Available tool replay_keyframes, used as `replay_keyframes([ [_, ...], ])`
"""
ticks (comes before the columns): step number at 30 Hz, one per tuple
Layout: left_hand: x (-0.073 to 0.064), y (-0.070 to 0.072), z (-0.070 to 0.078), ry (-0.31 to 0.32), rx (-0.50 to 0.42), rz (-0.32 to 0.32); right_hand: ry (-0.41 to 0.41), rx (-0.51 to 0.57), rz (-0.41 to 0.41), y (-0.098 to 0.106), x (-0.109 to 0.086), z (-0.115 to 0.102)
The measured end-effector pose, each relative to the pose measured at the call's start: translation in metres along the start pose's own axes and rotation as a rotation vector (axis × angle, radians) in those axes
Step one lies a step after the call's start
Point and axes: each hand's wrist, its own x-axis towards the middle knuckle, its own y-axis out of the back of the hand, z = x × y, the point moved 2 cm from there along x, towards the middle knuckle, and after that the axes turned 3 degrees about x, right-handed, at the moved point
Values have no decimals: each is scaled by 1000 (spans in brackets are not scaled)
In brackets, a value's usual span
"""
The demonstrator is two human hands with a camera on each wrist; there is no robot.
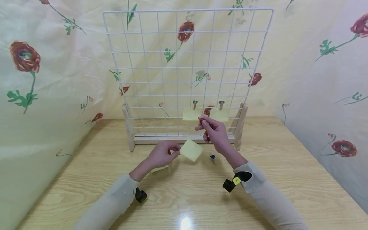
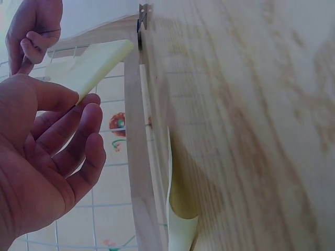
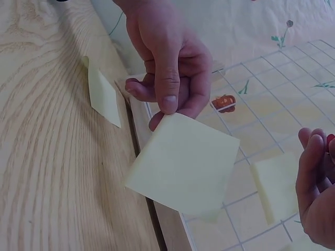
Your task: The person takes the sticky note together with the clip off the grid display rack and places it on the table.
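Observation:
My left hand (image 1: 164, 154) pinches a pale yellow sticky note (image 1: 191, 150) by one corner, between thumb and forefinger, above the table. In the right wrist view that note (image 3: 183, 164) faces the camera, flat and tilted. Higher and to the right, my right hand (image 1: 215, 131) holds a small red-topped clip (image 1: 201, 121) at its fingertips, in front of the wire grid (image 1: 176, 68); the fingers hide most of the clip. Two more yellow notes, a left one (image 1: 188, 114) and a right one (image 1: 220, 115), hang low on the grid under small clothespins (image 1: 195, 104).
A clothespin with a blue heart (image 1: 212, 157) lies on the wooden table (image 1: 184, 195) below the right hand. One curled yellow note (image 2: 182, 230) rests on the table by the left wrist. Wooden feet (image 1: 128, 127) hold the grid upright before flowered cloth (image 1: 63, 64).

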Motion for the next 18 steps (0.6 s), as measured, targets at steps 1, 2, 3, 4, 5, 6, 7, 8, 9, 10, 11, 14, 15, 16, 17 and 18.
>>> replay_keyframes([
  [1, 0, 0, 0, 1, 4, -1, -4, -3, -2, 1, 0, 0],
  [2, 0, -1, 0, 3, 9, -4, -6, -6, -3, 2, 0, 1],
  [3, 0, -1, -1, 1, 15, -6, -9, -8, -4, 2, -1, 1],
  [4, 1, -1, -1, 1, 21, -9, -11, -11, -4, 3, -1, 1],
  [5, 1, -1, -1, -2, 25, -12, -11, -13, -5, 4, -1, 1],
  [6, 1, -1, -1, -5, 28, -16, -9, -15, -5, 5, -2, 1],
  [7, 2, -1, -1, -6, 33, -20, -6, -17, -6, 6, -2, 1],
  [8, 2, -1, -1, -10, 35, -24, 0, -21, -4, 8, -3, 0],
  [9, 2, -1, 0, -13, 38, -27, 5, -22, -4, 9, -4, 0],
  [10, 3, -1, 0, -13, 42, -32, 7, -25, -1, 10, -5, 0],
  [11, 3, -1, -1, -11, 44, -38, 5, -27, 0, 11, -6, 1],
  [14, 1, -2, -1, 2, 55, -58, -16, -33, 4, 16, -9, 4],
  [15, 0, -2, -1, 6, 55, -64, -28, -39, 6, 17, -11, 6],
  [16, 0, -3, -2, 9, 56, -69, -39, -47, 8, 19, -12, 8],
  [17, -1, -4, -3, 11, 54, -74, -47, -54, 9, 20, -13, 10],
  [18, -2, -5, -3, 12, 53, -77, -49, -63, 9, 22, -14, 11],
])
